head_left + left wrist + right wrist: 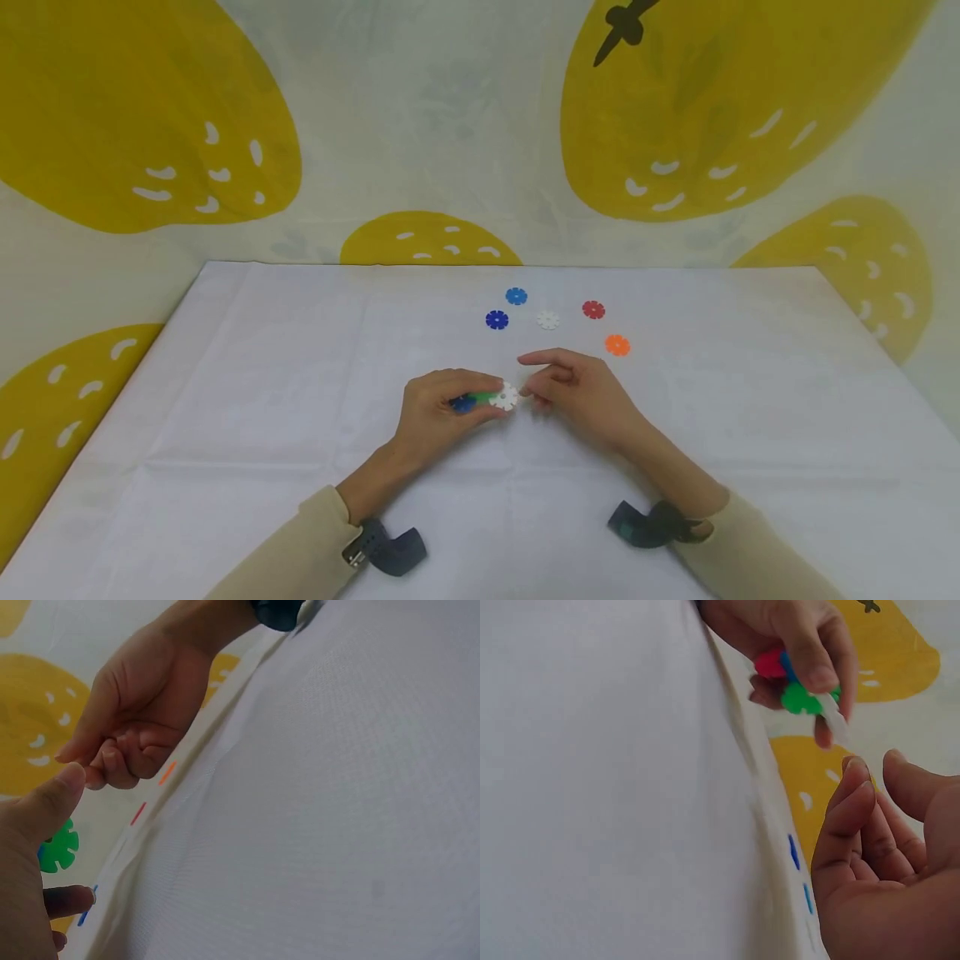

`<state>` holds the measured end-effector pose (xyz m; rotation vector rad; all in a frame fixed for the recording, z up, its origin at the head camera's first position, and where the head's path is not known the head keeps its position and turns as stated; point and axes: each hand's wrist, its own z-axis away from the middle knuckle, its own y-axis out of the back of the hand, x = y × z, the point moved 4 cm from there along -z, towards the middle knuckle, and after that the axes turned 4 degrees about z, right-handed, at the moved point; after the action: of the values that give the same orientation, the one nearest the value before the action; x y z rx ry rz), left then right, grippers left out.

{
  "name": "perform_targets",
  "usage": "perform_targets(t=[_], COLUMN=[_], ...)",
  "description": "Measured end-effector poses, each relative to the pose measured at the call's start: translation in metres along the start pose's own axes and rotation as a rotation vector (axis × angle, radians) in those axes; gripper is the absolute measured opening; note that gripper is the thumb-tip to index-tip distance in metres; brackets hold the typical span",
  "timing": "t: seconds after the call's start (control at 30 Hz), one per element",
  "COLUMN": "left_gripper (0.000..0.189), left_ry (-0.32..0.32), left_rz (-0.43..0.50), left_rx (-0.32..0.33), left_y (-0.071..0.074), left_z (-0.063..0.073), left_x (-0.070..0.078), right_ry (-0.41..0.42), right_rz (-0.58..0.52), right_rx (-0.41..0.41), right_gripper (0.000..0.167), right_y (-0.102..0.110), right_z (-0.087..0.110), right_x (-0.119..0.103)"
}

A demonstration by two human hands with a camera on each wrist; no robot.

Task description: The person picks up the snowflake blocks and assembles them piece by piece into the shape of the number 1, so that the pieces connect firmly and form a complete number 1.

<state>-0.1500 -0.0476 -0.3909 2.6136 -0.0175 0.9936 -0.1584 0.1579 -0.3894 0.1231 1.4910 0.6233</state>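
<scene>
My left hand grips a short string of notched plastic discs joined together, above the white-covered table. At its right end is a white disc, pinched near thumb and fingertips. Behind it come a green disc and a blue disc. A red disc shows deeper in the palm in the right wrist view, hidden in the head view. My right hand hovers just right of the white disc, thumb and forefinger apart, the other fingers loosely bent, nothing between them.
Beyond the hands, loose notched discs lie flat on the white cloth: light blue, dark blue, white, red and orange. A patterned curtain hangs behind the table's far edge.
</scene>
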Motion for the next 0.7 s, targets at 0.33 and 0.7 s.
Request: perform_targets(t=[0.33,0.7], left_gripper=[0.031,0.028], left_ry=[-0.001,0.011], left_rz=[0.037,0.055], left_rx=[0.025,0.024], left_y=[-0.001,-0.001], left_z=[0.000,0.002], left_x=[-0.001,-0.003], right_ry=[-0.029,-0.073], right_rz=[0.093,0.017], right_rx=[0.174,0.326], right_gripper=[0.037,0.048], right_y=[0.043,0.090], right_z=[-0.004,0.000], right_x=[0.006,0.025])
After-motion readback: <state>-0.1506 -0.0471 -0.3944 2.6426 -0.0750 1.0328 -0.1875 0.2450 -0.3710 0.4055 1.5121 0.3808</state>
